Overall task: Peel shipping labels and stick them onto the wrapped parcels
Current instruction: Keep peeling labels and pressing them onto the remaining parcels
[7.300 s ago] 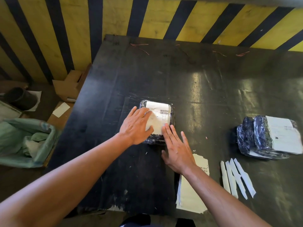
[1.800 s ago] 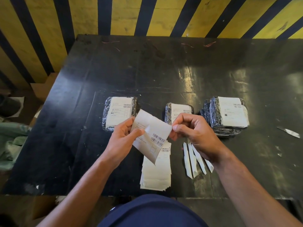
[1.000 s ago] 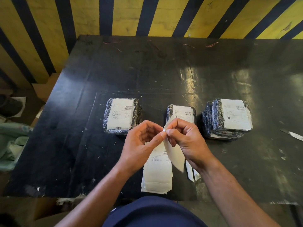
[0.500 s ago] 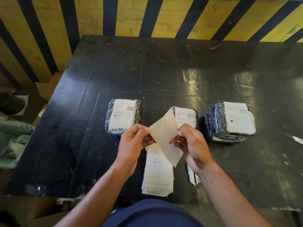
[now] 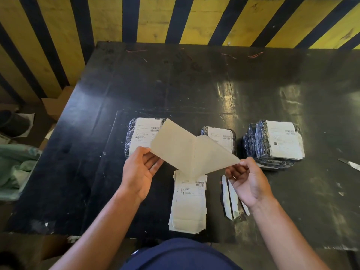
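Label [image 5: 187,151] mid-frame, held above tabletop [image 5: 194,84], half peeled from backing, two flaps spread in V. Thin, light, floppy; sticky side likely clings, so hold by corners only. Left hand [image 5: 141,172] pinches left flap's lower edge; right hand [image 5: 248,182] pinches right tip. Parcels [image 5: 272,145] behind, label stack [image 5: 189,201] below.

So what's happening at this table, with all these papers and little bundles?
A person is labelling parcels. The left hand and right hand each pinch one side of a shipping label, pulling it apart from its backing above the black table. A stack of labels lies below, with peeled strips beside it. Three wrapped parcels at the middle of the table already show labels on top.
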`<state>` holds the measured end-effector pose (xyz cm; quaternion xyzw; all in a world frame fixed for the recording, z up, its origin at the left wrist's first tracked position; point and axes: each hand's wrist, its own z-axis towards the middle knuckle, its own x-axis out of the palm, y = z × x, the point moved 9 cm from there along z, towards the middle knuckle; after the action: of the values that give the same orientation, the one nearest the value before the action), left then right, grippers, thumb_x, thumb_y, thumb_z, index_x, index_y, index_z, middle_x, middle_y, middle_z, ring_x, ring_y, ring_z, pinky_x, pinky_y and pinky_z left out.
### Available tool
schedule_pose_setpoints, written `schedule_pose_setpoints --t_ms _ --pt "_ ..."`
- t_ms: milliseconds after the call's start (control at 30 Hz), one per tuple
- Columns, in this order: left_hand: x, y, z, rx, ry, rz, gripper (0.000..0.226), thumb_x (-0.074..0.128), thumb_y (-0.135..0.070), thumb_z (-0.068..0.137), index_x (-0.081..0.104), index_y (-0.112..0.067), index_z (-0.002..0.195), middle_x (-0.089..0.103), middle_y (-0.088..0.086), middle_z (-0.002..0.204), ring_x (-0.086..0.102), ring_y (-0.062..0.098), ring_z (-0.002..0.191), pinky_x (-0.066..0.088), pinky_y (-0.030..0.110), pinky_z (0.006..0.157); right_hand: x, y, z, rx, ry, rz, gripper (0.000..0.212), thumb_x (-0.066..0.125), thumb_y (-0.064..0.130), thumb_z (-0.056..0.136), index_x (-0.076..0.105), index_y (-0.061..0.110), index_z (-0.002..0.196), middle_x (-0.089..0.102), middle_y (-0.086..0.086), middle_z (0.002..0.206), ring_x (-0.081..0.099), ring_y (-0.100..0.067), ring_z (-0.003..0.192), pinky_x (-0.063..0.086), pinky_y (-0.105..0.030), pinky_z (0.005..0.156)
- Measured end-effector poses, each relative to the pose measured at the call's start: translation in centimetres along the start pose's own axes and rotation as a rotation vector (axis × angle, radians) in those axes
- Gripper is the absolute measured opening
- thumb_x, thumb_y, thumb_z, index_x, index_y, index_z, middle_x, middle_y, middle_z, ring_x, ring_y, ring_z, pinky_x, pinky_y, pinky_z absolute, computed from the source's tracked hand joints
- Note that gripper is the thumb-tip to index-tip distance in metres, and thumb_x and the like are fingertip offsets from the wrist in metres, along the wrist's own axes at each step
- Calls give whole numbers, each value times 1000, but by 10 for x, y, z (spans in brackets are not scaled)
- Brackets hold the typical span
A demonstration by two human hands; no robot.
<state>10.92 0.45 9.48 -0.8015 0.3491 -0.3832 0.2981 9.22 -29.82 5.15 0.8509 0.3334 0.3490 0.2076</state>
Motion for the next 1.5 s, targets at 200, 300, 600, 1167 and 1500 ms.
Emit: schedule_pose_setpoints --t_ms 200,300,600,1167,1500 --pt "-13 -4 10 15 -56 -45 28 50 -16 105 60 -11 131 80 8 115 79 19 97 64 28 75 -40 9 9 -17 -117 90 18 53 8 95 55 12 78 63 -7 76 61 -20 74 53 -33 81" --pt "-21 -7 15 26 -81 -43 21 51 -17 104 59 -10 122 81 5 103 79 17 89 63 26 69 -64 23 13 -82 -155 122 16 52 10 92 57 14 78 63 -5 75 63 -20 76 53 -35 78" --pt "-29 12 12 9 -61 157 26 52 -19 106 60 -17 130 81 1 107 78 18 98 62 31 79 -87 74 -5 -469 -254 -624 29 53 12 98 53 21 71 49 -1 73 52 -9 62 41 -27 57" --pt "-6 81 -18 -166 -40 315 17 53 -15 104 68 -14 97 81 8 102 78 23 94 58 36 81 -141 -20 45 -361 -325 -1484 9 66 22 90 72 17 94 71 2 93 67 -24 82 45 -30 66" --pt "15 84 -13 -182 -11 258 16 52 -17 105 67 -10 104 80 9 103 79 19 88 59 32 76 -79 -2 -2 -802 -240 -1483 17 63 28 92 72 21 105 66 11 92 61 -11 76 54 -33 70"
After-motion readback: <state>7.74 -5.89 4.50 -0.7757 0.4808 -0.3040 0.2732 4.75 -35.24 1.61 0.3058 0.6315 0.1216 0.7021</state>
